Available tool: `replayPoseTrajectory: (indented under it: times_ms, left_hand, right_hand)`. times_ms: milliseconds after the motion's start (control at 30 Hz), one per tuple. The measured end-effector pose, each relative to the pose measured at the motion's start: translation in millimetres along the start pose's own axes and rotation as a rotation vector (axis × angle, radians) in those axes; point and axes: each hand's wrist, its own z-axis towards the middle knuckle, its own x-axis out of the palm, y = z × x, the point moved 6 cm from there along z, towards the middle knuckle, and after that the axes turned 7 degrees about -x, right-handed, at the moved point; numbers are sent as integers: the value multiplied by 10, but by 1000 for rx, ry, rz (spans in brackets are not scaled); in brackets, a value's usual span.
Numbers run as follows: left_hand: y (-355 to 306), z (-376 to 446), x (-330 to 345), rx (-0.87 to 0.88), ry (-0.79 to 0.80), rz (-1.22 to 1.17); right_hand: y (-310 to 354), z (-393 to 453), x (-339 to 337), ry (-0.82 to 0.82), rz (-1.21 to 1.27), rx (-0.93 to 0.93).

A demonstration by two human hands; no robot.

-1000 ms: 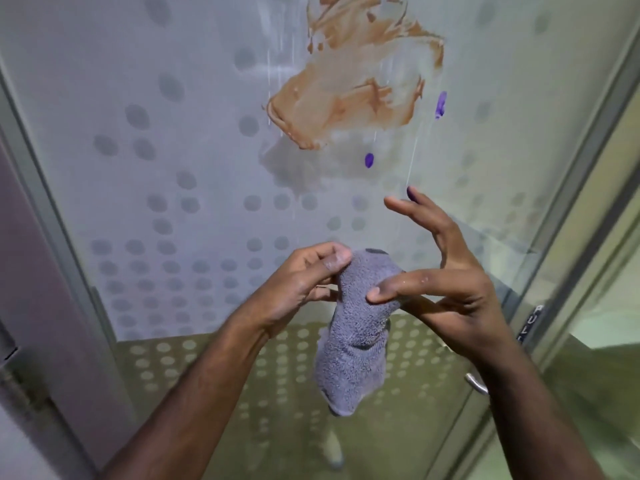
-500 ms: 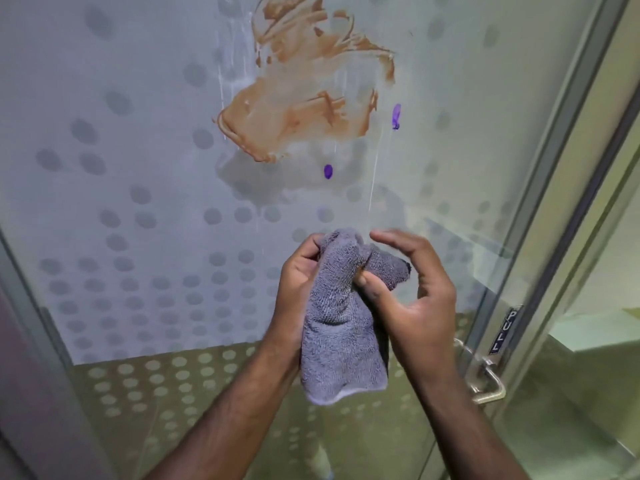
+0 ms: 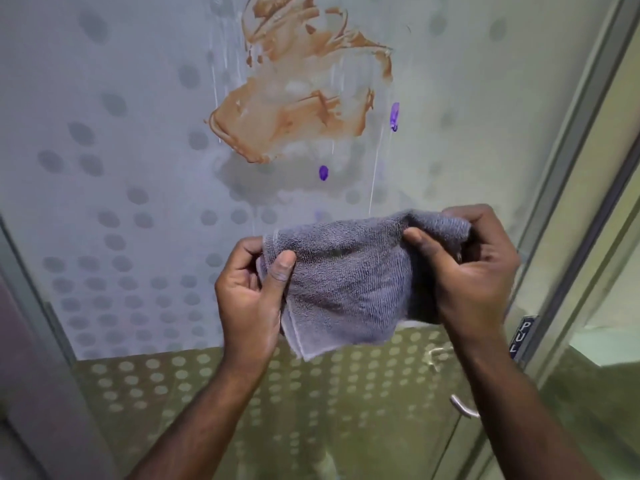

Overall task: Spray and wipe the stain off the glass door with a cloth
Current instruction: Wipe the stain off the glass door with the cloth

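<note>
Two bare hands hold a grey terry cloth [image 3: 346, 275] in front of the person's chest, just short of a frosted glass door with a grey dot pattern [image 3: 104, 168]. The left hand [image 3: 249, 289] pinches the cloth's left edge between thumb and curled fingers; the right hand [image 3: 474, 268] grips its bunched right edge. A moment ago the cloth hung as a crumpled wad between the hands; now it is pulled open into a broad, flat pad. That suggests the person is readying a clean face for wiping.

Beyond the cloth, higher on the glass, sits the brown smeared stain [image 3: 298, 109], still thick and untouched by the cloth. Thin wet streaks [image 3: 374, 174] run down from it, so spray seems already applied. Two small purple marks [image 3: 323, 173] lie below and to the right of the stain. At far right are a metal door handle [image 3: 464, 407] and a "PULL" label [image 3: 523, 337]. No containers are visible.
</note>
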Motion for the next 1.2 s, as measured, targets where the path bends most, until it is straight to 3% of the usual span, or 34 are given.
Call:
replayPoseTrajectory:
  times_ms: [167, 367, 433, 500, 600, 767, 833, 933, 1033, 1100, 1200]
  left_hand:
    - [-244, 58, -50, 159, -75, 205]
    - [-783, 190, 288, 412, 47, 600]
    - [-848, 283, 491, 327, 199, 712]
    - [-761, 386, 727, 135, 436, 828]
    - [-526, 448, 1025, -92, 751, 882]
    - [-232, 392, 1267, -231, 858, 688]
    - [-117, 365, 1282, -287, 810, 610]
    - [-7, 343, 1252, -350, 653, 512]
    - [-23, 320, 1280, -336, 523, 465]
    - [-104, 307, 1342, -271, 460, 432]
    - [-274, 196, 1423, -108, 417, 371]
  right_hand:
    - [9, 358, 157, 243, -92, -96]
    - [63, 515, 148, 346, -249, -294]
    - [101, 488, 196, 457, -321, -387]
    - [109, 464, 259, 552, -411, -478]
    - [123, 476, 287, 585, -448, -512]
    - [173, 568, 198, 591, -528, -519]
    - [197, 547, -35, 417, -606, -480]
    - [345, 1, -285, 87, -484, -427]
    - [322, -677, -20, 199, -367, -290]
    - [165, -883, 92, 194, -267, -48]
    - [-135, -1014, 78, -113, 260, 485]
